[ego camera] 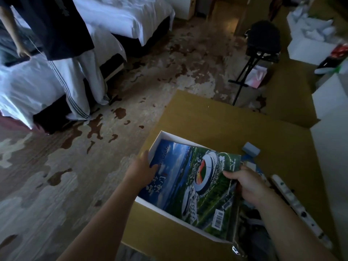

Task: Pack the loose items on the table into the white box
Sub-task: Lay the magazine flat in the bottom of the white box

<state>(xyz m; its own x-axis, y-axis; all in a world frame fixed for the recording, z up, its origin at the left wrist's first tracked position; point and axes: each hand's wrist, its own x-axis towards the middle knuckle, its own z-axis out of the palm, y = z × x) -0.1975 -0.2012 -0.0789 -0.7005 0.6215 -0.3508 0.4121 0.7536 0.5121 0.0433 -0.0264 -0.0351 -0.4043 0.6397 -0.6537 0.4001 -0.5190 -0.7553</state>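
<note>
Showing a hotel-style room with white-sheeted beds [113, 21] and a patterned carpet [56, 166], the head view looks down on a tan table [216, 117]; on it sits the white box [166, 136], open at the top; a glossy magazine [197, 185] with an aerial stadium photo on its cover lies slanted across the box's opening, its left edge down by the left wall, its right edge raised past the box's right side; the person's left hand [143, 166] holds that left edge, fingertips curled on the cover; the right hand [244, 183] pinches the raised right edge, fingers wrapped around it; so the magazine spans between both grips; just right of the right hand lies a long white strip [293, 200]; beyond it rests a small grey-blue block [251, 148].
</note>
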